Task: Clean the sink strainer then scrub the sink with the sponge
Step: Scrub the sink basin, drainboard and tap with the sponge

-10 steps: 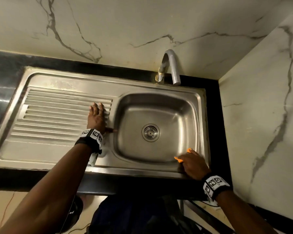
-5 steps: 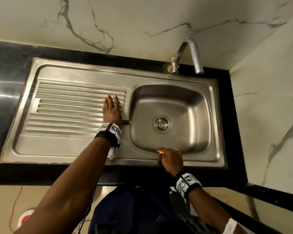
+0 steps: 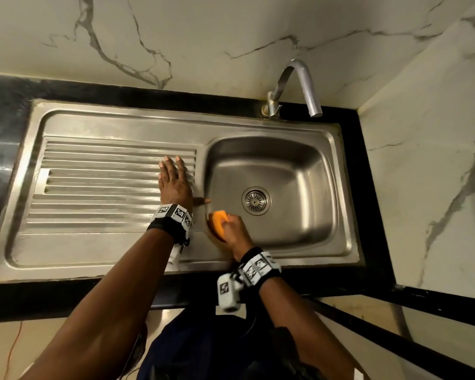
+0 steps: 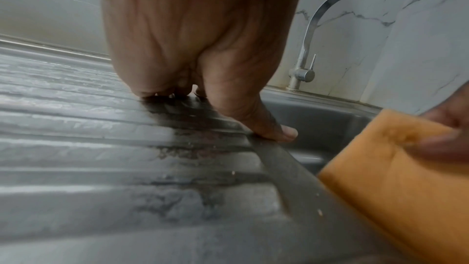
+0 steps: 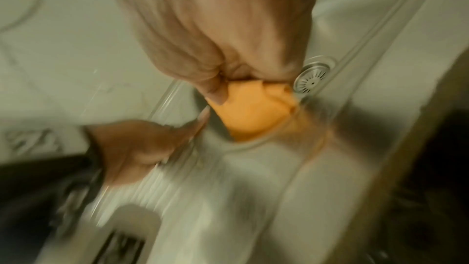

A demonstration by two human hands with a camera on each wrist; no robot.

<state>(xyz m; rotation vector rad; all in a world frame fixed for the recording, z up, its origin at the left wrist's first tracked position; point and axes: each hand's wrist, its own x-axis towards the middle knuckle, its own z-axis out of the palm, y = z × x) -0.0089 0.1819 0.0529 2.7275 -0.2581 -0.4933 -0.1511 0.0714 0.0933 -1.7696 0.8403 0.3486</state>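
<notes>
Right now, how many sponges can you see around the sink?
1. The orange sponge is gripped in the right hand against the basin's near-left corner of the sink. No other shows.

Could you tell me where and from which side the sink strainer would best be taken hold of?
From straight above: the sink strainer lies flat in the basin floor, its rim flush, so only its small centre hub offers a fingertip pinch. The right hand grips the orange sponge.

Orange sponge (image 3: 217, 220) glowed against the grey steel sink (image 3: 291, 231); the drainboard (image 3: 99, 182) was ribbed in stripes; the desk (image 3: 368, 187) ran black; white wall (image 3: 231, 31) carried grey marble veins; wristbands (image 3: 173, 213) showed black-and-white squares.
</notes>
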